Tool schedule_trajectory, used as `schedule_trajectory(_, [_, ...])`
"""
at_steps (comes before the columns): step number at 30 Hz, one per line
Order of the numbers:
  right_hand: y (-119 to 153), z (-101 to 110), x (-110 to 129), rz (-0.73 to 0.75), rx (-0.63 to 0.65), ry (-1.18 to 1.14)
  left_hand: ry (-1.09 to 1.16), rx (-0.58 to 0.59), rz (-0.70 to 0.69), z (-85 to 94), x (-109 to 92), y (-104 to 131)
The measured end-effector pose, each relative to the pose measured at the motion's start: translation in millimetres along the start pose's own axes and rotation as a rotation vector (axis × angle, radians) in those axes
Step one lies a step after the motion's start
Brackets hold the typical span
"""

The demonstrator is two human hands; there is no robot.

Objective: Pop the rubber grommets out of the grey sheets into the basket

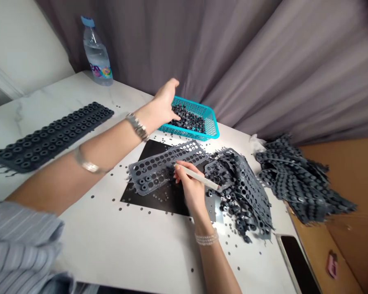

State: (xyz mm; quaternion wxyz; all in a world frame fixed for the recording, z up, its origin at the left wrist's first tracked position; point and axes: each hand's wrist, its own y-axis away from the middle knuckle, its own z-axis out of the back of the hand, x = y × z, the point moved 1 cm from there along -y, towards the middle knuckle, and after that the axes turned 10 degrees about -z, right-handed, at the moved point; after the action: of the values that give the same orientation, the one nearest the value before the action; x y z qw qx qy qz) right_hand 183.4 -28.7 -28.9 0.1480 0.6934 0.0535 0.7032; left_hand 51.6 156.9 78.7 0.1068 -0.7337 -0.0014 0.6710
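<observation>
My left hand (164,101) reaches over the turquoise plastic basket (213,122), its visible fingers spread and nothing seen in them. Small dark rubber rings (191,119) fill much of that basket. In my right hand (188,183) is a slim white pen-like tool (199,176), pinched near its front end. The tool's tip is hidden by my fingers, beside a dark grey perforated rubber sheet (168,157). Many of this sheet's round holes are vacant, and several rings still sit at its lower left corner. Beneath it lies a black mat (178,204).
A full sheet of rings (52,136) lies left. Right of my right hand is a pile of punched sheets (248,183) with loose rings (243,220). More sheets (297,179), a phone (299,263) and a cardboard box (355,175) are farther right. A water bottle (97,53) stands behind.
</observation>
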Motion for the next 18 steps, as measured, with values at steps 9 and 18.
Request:
schedule_trajectory(9, [5.2,-23.0,-9.1,0.164,0.055,0.211,-0.924,0.535,-0.190,46.4,48.9,169.6])
schedule_trajectory(18, [8.7,-36.0,-13.6,0.301,0.159,0.408,-1.102,0.507,-0.178,45.0,68.6,192.0])
